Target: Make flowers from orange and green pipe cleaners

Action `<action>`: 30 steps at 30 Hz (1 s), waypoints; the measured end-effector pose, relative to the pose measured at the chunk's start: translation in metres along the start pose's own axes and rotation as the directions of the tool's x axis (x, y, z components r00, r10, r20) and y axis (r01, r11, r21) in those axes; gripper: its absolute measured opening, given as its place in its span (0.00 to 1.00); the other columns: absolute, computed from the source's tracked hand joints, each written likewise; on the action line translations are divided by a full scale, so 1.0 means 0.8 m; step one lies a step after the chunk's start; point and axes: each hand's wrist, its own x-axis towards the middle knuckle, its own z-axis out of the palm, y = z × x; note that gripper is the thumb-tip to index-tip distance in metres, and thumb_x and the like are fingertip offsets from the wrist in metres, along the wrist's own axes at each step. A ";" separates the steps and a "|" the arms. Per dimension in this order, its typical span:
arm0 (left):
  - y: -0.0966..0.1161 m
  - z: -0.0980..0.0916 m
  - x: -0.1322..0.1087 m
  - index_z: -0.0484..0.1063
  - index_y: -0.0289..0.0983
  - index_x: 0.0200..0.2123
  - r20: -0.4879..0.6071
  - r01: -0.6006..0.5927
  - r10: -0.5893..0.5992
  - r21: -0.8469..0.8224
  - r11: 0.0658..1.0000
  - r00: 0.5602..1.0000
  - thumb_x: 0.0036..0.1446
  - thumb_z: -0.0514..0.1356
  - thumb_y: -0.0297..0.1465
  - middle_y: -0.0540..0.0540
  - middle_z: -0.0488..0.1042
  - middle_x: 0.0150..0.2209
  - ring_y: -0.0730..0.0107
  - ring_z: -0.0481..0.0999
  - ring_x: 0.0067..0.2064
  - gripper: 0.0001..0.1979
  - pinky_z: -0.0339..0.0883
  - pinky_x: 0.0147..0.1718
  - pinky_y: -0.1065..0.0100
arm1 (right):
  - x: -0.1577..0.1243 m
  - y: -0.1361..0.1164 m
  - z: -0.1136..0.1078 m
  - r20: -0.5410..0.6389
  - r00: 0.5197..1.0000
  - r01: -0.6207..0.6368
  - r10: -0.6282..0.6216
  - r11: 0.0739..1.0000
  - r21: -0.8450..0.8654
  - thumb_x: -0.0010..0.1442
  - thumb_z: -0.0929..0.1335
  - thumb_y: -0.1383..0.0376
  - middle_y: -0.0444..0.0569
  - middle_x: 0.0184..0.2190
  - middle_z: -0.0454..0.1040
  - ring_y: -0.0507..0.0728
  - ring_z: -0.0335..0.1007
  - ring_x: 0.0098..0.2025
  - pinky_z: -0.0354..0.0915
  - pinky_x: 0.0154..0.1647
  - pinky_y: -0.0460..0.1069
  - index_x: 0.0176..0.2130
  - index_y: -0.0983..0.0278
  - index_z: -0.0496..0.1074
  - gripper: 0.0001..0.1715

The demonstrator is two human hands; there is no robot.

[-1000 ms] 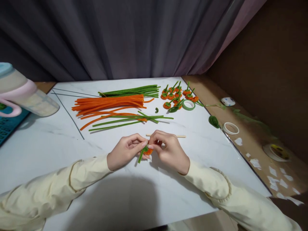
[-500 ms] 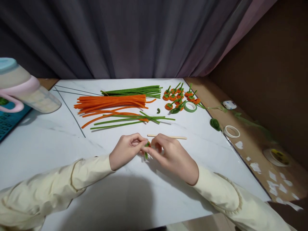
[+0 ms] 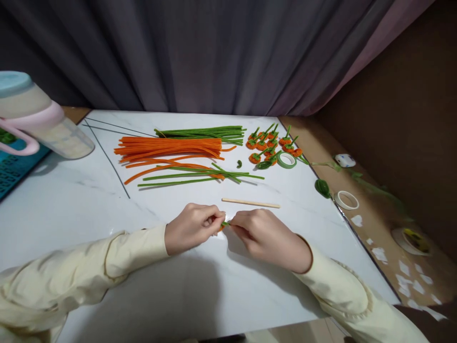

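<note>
Between my fingertips is a small orange and green pipe-cleaner pumpkin (image 3: 222,227), largely hidden by the fingers. My left hand (image 3: 194,227) pinches it from the left. Its green stem runs across to my right hand (image 3: 269,238), whose thumb and forefinger are closed on the stem's end. A thin wooden stick (image 3: 250,203) lies just beyond my hands. Farther back are a bundle of orange pipe cleaners (image 3: 169,148), a green bundle (image 3: 203,131) and several loose green pipe cleaners (image 3: 178,181). Finished-looking orange pumpkins with green stems (image 3: 262,144) cluster at the back right.
A roll of green tape (image 3: 286,160) sits by the pumpkins, with a curled green scrap (image 3: 239,164) to its left. A cup with a pink handle (image 3: 53,124) stands at left. White tape (image 3: 347,200) and paper scraps (image 3: 403,268) lie on the brown surface at right.
My right fingers have shifted from against the pumpkin to pinching its stem end, a little apart from my left hand. The stem now points right rather than down. The view has shifted slightly.
</note>
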 end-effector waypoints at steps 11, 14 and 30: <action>-0.002 -0.026 0.020 0.70 0.33 0.43 0.408 0.472 -0.254 -0.628 0.620 0.877 0.55 0.59 0.41 0.53 0.67 0.18 0.84 0.57 0.12 0.18 0.49 0.08 0.80 | -0.001 0.016 -0.025 -0.069 0.996 -0.018 0.063 0.850 0.526 0.60 0.61 0.67 0.42 0.14 0.64 0.48 0.56 0.16 0.53 0.21 0.43 0.27 0.67 0.69 0.12; -0.008 -0.023 0.018 0.69 0.34 0.44 0.382 0.421 -0.192 -0.714 0.560 0.904 0.51 0.62 0.41 0.50 0.71 0.26 0.84 0.62 0.15 0.20 0.58 0.13 0.79 | 0.001 0.020 -0.026 0.073 0.995 -0.097 0.065 0.653 0.751 0.62 0.60 0.61 0.42 0.15 0.64 0.48 0.57 0.15 0.56 0.19 0.43 0.28 0.66 0.65 0.14; -0.009 -0.011 0.014 0.58 0.37 0.36 0.347 0.393 -0.192 -0.732 0.557 0.918 0.56 0.58 0.44 0.53 0.71 0.20 0.83 0.60 0.11 0.17 0.50 0.09 0.82 | 0.013 0.018 0.005 -0.127 0.990 0.030 0.055 0.811 0.584 0.59 0.65 0.68 0.40 0.20 0.66 0.46 0.59 0.21 0.56 0.23 0.42 0.31 0.66 0.67 0.04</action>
